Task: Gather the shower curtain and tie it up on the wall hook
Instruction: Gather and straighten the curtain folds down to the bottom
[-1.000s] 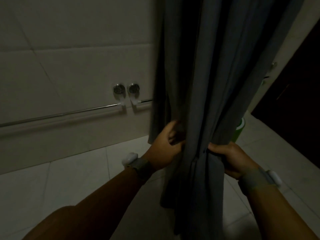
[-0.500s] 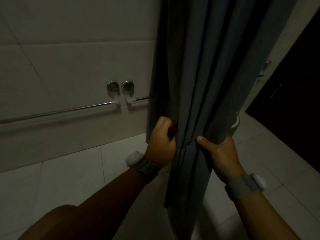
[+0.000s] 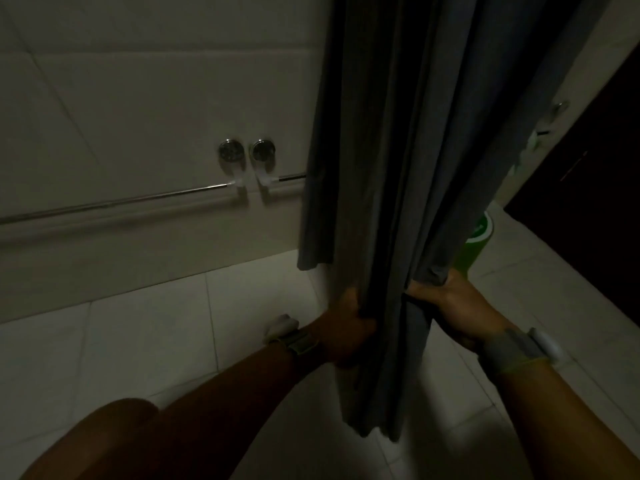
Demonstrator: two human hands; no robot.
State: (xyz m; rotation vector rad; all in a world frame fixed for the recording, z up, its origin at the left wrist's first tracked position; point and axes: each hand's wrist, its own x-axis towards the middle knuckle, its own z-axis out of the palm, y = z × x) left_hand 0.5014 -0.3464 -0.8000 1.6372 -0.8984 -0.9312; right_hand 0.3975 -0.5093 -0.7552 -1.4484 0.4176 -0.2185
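Observation:
A dark grey shower curtain (image 3: 398, 150) hangs in bunched vertical folds from the top of the view down to near the floor. My left hand (image 3: 346, 327) is closed on its left folds low down. On the other side my right hand (image 3: 446, 306) grips the right folds at about the same height, squeezing the fabric into a narrow bundle between the two hands. The curtain's loose end (image 3: 377, 403) hangs below my hands. A small metal fitting (image 3: 554, 112) shows on the wall at the right; whether it is a hook I cannot tell.
Two round chrome mounts (image 3: 246, 152) hold a towel rail (image 3: 114, 202) along the tiled wall on the left. A green container (image 3: 474, 240) stands on the floor behind the curtain. A dark doorway (image 3: 588, 202) opens at the right. Pale floor tiles (image 3: 138, 341) lie below.
Both hands have slid lower down the curtain and drawn closer together, tightening the folds into a narrower bundle. More of the right edge is now gathered in.

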